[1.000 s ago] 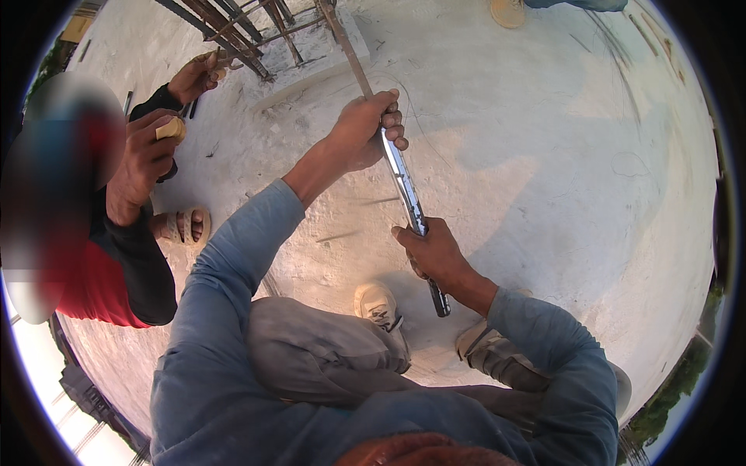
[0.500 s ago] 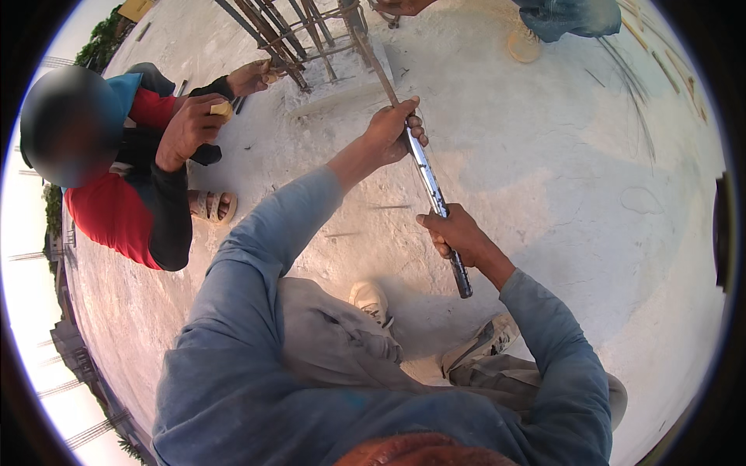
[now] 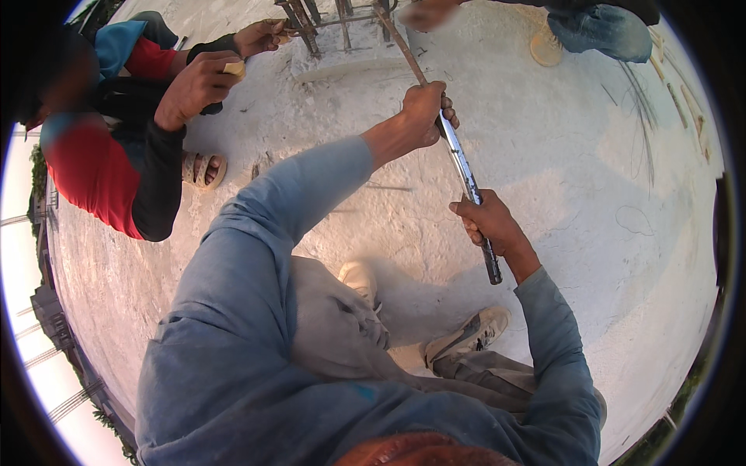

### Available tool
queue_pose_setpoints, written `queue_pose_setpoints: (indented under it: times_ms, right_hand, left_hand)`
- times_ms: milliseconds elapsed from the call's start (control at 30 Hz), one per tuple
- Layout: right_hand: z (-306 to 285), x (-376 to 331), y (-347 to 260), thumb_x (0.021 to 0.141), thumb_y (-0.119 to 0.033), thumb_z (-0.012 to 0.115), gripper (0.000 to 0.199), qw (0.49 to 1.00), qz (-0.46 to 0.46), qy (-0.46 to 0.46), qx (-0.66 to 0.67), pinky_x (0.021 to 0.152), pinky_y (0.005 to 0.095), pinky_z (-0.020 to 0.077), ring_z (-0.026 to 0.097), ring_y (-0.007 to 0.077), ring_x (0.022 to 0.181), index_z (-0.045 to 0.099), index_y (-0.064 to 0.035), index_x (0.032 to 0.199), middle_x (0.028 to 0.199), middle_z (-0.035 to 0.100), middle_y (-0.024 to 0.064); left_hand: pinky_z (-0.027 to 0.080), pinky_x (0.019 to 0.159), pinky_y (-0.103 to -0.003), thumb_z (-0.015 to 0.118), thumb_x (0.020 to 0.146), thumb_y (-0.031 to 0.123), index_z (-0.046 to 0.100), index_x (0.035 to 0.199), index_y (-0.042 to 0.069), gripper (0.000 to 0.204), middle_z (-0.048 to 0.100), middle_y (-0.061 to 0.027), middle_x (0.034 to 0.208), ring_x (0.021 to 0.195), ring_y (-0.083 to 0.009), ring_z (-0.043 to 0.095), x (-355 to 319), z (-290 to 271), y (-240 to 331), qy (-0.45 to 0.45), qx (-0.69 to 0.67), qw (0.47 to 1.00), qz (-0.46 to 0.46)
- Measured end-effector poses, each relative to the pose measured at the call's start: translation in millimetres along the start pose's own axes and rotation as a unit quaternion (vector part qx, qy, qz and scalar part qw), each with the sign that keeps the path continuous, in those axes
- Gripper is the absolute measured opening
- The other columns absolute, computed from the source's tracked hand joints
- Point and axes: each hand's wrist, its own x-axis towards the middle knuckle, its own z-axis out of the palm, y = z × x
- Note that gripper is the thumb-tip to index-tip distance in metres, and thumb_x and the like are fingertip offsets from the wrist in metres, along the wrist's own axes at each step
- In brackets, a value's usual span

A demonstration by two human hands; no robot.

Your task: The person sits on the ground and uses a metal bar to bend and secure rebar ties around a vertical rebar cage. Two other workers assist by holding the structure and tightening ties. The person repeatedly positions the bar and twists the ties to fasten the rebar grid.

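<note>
A long metal pipe [image 3: 464, 165], silvery with dark worn patches, slants from the upper middle down to the right in front of me. My left hand [image 3: 424, 113] is wrapped round its upper part. Lower down, my right hand [image 3: 493, 222] grips it near the dark bottom end. Beyond my left hand a thin rusty rod [image 3: 402, 46] runs in line with the pipe, up to the steel bars [image 3: 342, 22] standing on a pale concrete block [image 3: 350, 65]. Whether the rod sits inside the pipe is hidden by my left hand.
At the left a crouching person in red and black sleeves [image 3: 97, 182] holds a small yellow thing [image 3: 235, 70] and touches the bars with the other hand. Another person's blurred hand [image 3: 427, 14] is near the rod's top. Thin rods [image 3: 641, 116] lie on the concrete floor at right.
Both my hands and the pipe have swung to the right, still gripping. The view has shifted, so the steel bars appear higher. The other person's blurred hand is closer to the rod.
</note>
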Motion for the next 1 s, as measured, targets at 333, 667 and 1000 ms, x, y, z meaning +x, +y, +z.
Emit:
queue_pose_setpoints:
  times_ms: [333,667,1000]
  right_hand:
    - [-4,9,4,0.091,-0.017,0.074,0.026,0.998,0.036,-0.023,0.046,0.037,0.0261,0.0352,0.042,0.0067,0.041,0.051,-0.01,0.08,0.059,0.047,-0.0019]
    - [-59,5,-19,0.089,-0.011,0.074,0.026,0.996,0.071,0.049,-0.013,0.036,0.0247,0.0305,0.037,0.0043,0.043,0.048,-0.0118,0.09,0.062,0.044,-0.0032]
    - [16,12,8,0.096,-0.018,0.072,0.035,0.999,0.036,-0.002,0.032,0.035,0.0261,0.0358,0.039,0.0074,0.037,0.046,-0.0144,0.073,0.056,0.044,-0.0034]
  left_hand:
    - [0.05,0.062,-0.044,0.057,0.103,0.015,0.046,0.095,0.006,0.016,0.047,-0.0058,0.076,0.061,-0.02,0.049,4,-4,-5,-0.005,0.002,1.0,-0.007]
    - [0.055,0.06,-0.045,0.056,0.105,0.023,0.044,0.101,0.004,0.023,0.05,-0.0086,0.082,0.062,-0.0218,0.053,27,28,-17,-0.013,-0.033,0.999,0.015]
    - [0.044,0.056,-0.039,0.056,0.099,0.013,0.046,0.09,0.007,0.015,0.042,-0.0032,0.069,0.057,-0.0184,0.045,7,-5,-5,0.019,0.017,1.0,-0.001]
